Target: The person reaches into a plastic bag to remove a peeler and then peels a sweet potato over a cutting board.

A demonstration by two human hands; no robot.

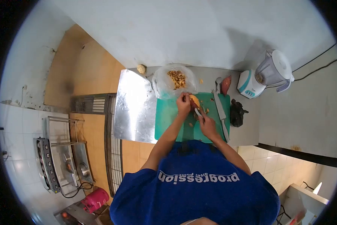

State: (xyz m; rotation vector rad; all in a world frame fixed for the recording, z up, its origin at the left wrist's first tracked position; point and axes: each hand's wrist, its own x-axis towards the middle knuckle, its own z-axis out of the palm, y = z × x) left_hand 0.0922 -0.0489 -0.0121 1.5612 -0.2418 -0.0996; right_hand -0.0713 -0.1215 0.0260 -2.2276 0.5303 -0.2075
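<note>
My left hand (183, 104) is closed around a partly peeled sweet potato (194, 100), orange flesh on top and reddish skin lower down. Gripped in my right hand (208, 126) is a pale peeler (198, 112), its head against or very near the sweet potato's lower side. Both hands are over a green cutting board (168, 123) with a few scraps of peel on it. Just beyond the board, a clear plastic bag (159, 83) lies open with many small yellow-brown pieces (177, 79) inside. A large knife (219, 108) rests along the board's right side.
An unpeeled sweet potato (226, 84) and a spoon (217, 83) lie beyond the knife. A black plastic bag (237, 113) sits right of the board, and a blender (267, 71) stands farther right. A round pale item (141, 68) is at the metal table's (132, 108) far left corner.
</note>
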